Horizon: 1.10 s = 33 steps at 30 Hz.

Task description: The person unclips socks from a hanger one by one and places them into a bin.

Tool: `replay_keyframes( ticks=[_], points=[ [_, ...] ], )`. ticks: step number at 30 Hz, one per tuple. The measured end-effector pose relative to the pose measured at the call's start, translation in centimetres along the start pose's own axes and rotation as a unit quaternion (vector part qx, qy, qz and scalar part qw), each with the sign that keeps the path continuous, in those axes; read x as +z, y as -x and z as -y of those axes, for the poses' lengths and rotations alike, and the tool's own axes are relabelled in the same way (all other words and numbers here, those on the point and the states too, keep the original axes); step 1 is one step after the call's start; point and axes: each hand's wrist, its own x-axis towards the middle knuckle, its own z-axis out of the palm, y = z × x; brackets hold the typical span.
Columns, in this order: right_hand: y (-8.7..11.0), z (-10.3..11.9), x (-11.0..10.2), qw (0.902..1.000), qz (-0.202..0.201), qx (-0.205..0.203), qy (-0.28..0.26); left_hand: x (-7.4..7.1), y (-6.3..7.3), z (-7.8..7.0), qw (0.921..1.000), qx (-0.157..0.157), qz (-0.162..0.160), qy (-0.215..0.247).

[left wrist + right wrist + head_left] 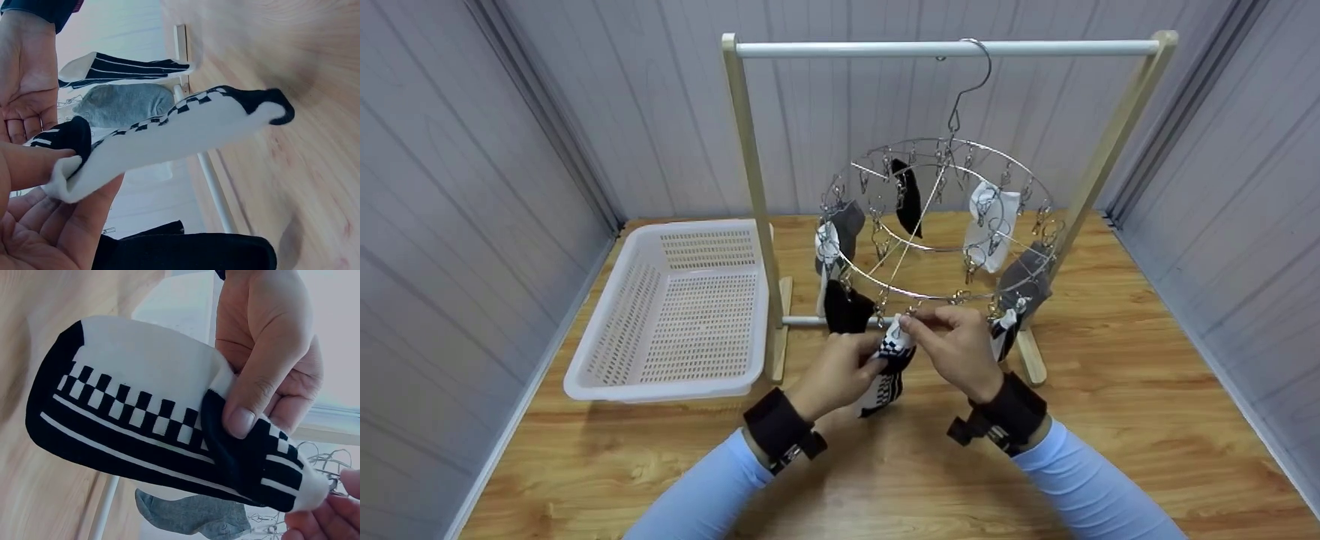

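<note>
The left hand (840,371) pinches the checkered sock (885,390) between thumb and fingers along its upper part; the lower end of the sock hangs away from the grip, over the surface (1147,427). The right hand (960,349) pinches a metal clip (333,484) at the white upper end of the same sock, with thumb and fingertips together. This position is at the near edge of the round hanger (917,296), which hangs by its hook from the white rail (870,49) of the stand. Working room at the near edge is bounded by the black sock (847,311), just beside the left hand, and by the striped sock (1006,334), beside the right hand and wrist. The grey sock (1026,281) hangs at the right edge of the hanger. On the left, the white basket (660,391) lies with its right rim next to the stand's left post (756,180). On the right, the surface extends past the foot of the right post (1110,157) to the right wall (1230,247); toward the person, it extends beneath both forearms.
</note>
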Motion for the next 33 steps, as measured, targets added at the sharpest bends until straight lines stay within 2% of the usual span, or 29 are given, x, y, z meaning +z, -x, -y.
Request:
replay_keyframes(
  ticks=[10,18,26,33],
  points=[
    [0.1,0.2,-0.2,0.9993,-0.010,-0.028,0.021,-0.3,0.2,-0.1,0.9996,-0.004,0.007,-0.028],
    [-0.1,0.1,-0.6,0.9974,-0.024,-0.052,0.043,-1.2,0.8,-0.3,0.9978,-0.034,0.007,-0.057],
    [0.2,0.2,-1.0,0.9978,-0.027,-0.009,0.060,-2.8,1.9,-0.2,0.9967,-0.016,-0.005,-0.080],
    [0.4,0.2,-1.3,0.9983,-0.021,0.017,0.052,-5.4,2.8,-0.8,0.9963,-0.004,-0.030,-0.080]
  ],
)
